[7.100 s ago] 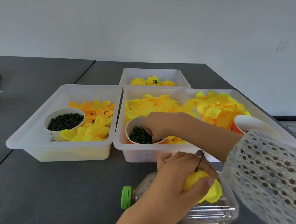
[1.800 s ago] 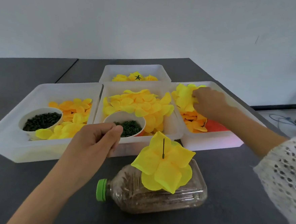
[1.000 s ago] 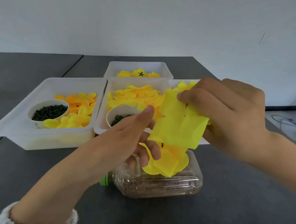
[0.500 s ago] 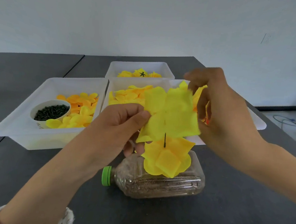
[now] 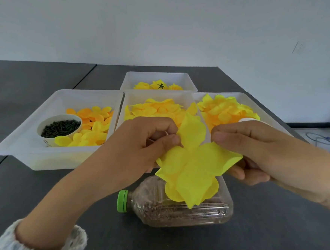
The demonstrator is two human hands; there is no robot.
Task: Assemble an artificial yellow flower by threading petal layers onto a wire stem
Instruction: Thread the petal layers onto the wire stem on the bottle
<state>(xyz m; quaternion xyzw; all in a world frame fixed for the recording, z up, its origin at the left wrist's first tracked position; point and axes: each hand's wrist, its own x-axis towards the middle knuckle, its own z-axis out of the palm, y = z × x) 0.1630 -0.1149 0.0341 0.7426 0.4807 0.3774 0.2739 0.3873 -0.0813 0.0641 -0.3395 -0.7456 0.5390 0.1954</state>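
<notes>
yellow petal layer (image 5: 195, 158), spread flat, above bottle (image 5: 175, 209)

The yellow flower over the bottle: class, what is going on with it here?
A person holds a yellow petal layer with both hands, the left hand and right hand each pinching an edge. It sits over the flower on a bottle lying on its side. Trays of petals stand behind. The wire stem is hidden.

Plain pale wall (image 5: 167, 23), dark grey table (image 5: 37, 73), even soft light

left hand (image 5: 147, 143): fingers pinched | right hand (image 5: 256, 150): fingers pinched
</notes>
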